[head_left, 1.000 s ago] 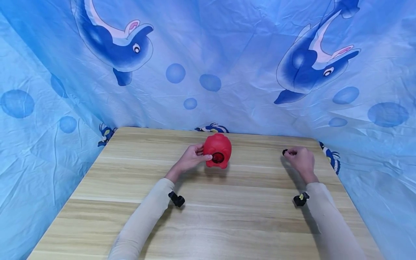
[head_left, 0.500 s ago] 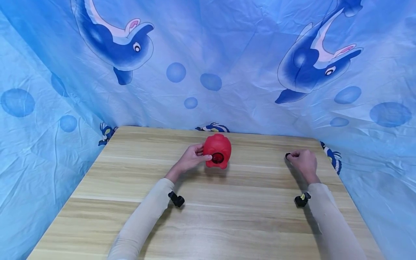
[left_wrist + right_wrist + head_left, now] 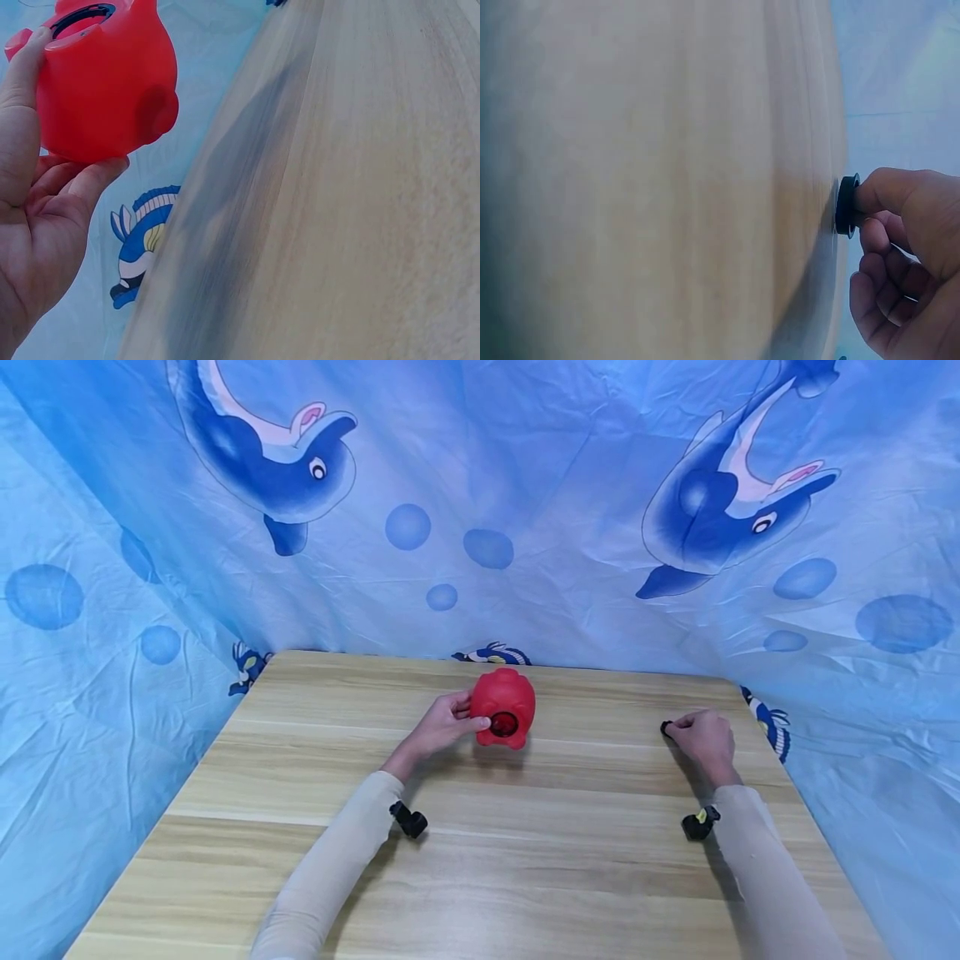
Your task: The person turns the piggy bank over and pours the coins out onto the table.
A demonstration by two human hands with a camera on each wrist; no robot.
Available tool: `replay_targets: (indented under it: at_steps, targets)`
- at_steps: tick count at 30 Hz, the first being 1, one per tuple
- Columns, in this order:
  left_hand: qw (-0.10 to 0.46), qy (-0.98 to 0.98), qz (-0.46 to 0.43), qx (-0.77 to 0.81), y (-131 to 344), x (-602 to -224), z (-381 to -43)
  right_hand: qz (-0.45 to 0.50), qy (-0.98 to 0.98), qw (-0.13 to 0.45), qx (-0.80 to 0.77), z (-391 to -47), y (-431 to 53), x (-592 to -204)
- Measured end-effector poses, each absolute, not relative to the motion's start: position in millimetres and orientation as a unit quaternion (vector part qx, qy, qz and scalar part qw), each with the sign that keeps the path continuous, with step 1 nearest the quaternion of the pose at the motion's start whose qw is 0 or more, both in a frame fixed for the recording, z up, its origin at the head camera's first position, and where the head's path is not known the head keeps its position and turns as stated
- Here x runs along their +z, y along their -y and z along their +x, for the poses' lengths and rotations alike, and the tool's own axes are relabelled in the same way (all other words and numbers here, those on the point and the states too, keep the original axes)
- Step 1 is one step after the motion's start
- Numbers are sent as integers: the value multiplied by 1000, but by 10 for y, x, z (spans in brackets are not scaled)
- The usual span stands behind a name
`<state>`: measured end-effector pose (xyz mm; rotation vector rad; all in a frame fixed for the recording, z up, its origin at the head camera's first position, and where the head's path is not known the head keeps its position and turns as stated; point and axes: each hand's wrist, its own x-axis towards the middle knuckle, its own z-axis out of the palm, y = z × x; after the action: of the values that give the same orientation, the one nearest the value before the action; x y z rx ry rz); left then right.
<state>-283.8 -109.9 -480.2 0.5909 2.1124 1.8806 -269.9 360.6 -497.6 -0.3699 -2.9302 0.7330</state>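
Observation:
My left hand [image 3: 441,727] grips a red piggy bank [image 3: 504,692] from its left side, above the table. The thumb lies by the black-rimmed round opening [image 3: 503,724] in its underside, which faces me. In the left wrist view, the fingers support the piggy bank [image 3: 112,90] from below and its stubby feet stick out. Far to the right, my right hand [image 3: 703,739] pinches a black round plug [image 3: 845,206] between thumb and index finger. The plug is close over the tabletop, tilted on edge in the right wrist view, and the other fingers are curled.
The wood-grain table [image 3: 480,877] extends under both arms. A blue curtain [image 3: 570,568] printed with dolphins hangs along its back and sides. A small black camera [image 3: 408,820] sits on the left wrist, and another black camera [image 3: 699,825] on the right.
My right hand has moved slightly right and towards me, with the black plug still pinched. The left hand and the piggy bank have stayed in place.

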Motion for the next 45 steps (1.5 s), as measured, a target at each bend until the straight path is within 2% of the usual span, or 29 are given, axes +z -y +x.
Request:
replay_targets:
  at_steps: [16,19,29,45]
  targets:
    - [105,-720,216,651,1107,-4820,-2843,-109,956,75,261,-2613,-3599,-4882]
    - [105,-724,211,648,1107,-4819,-2837,-89,958,89,259,-2591,-3560,-4826]
    - [99,-718,214,655,1096,-4814,-2813,-10,947,187,259,-2549,-3307,-4678]
    - [74,-680,237,690,1077,-4816,-2768,47,923,223,310,-2464,-2849,-4537]
